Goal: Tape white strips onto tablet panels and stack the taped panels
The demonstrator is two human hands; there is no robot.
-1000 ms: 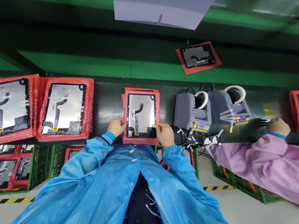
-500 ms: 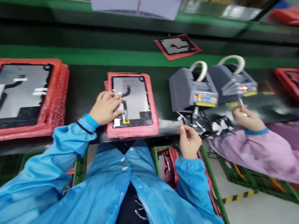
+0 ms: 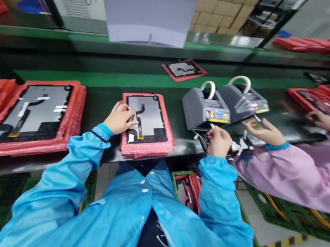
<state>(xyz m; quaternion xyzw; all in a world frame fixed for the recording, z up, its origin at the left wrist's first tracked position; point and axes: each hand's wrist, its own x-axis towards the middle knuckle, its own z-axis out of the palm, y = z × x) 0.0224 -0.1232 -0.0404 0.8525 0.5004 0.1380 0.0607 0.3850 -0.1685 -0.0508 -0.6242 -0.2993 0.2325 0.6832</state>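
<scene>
L fingers (image 3: 128, 118) lie open on edge of tablet screen panel (image 3: 146, 114), which sits on red bubble wrap (image 3: 145, 149) on worktop (image 3: 102, 117); R fingers (image 3: 214, 134) curl tight by white tape bits (image 3: 240, 145), can't tell if holding any, just beside grey tape dispenser (image 3: 204, 112)

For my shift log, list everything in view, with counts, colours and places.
Display panels: at least six, silver and black on red backing, along the benches.
Tape dispensers: two, grey with white rolls, on the bench right of centre.
Crates: several, green, below the bench.
Cardboard boxes: many, tan, stacked in the background.
Co-worker's sleeve: one, pink, at right.
Left hand: one, bare, blue cuff, on the centre panel's left edge.
Right hand: one, bare, blue cuff, beside the nearer dispenser.
</scene>
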